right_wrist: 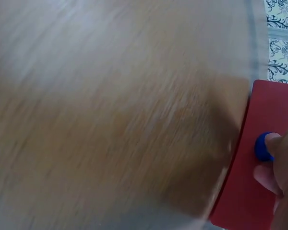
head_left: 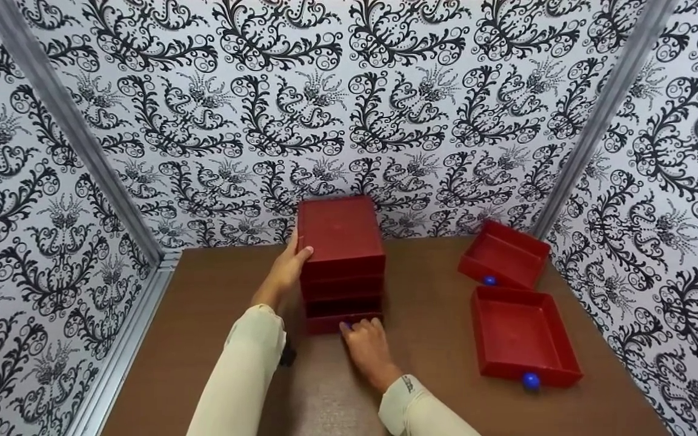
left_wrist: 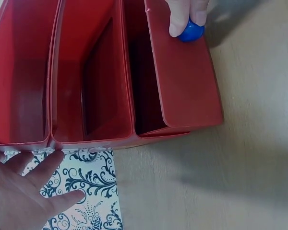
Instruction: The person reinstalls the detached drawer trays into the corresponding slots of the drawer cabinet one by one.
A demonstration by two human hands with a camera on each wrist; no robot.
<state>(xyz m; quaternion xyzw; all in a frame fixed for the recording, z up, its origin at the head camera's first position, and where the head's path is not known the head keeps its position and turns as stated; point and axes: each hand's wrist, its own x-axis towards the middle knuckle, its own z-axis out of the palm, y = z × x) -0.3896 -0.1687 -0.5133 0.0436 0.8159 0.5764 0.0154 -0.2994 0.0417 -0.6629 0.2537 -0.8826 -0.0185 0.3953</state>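
A red drawer cabinet (head_left: 340, 230) stands at the back of the table, its upper two slots without drawers. My left hand (head_left: 287, 266) rests against the cabinet's left side, thumb at the top edge; in the left wrist view its fingers are spread along the red wall. With my right hand (head_left: 368, 348) I pinch the blue knob (left_wrist: 192, 31) on the front of the bottom drawer (left_wrist: 187, 81). That drawer sits in the lowest slot, its front sticking out a little. The right wrist view shows fingertips on the same knob against the red drawer front (right_wrist: 264, 110).
Two red drawers lie on the table (head_left: 428, 339) to the right: a tilted one (head_left: 506, 254) at the back and another (head_left: 518, 330) nearer, each with a blue knob. Patterned walls (head_left: 349, 121) with grey metal posts enclose the table's back and sides.
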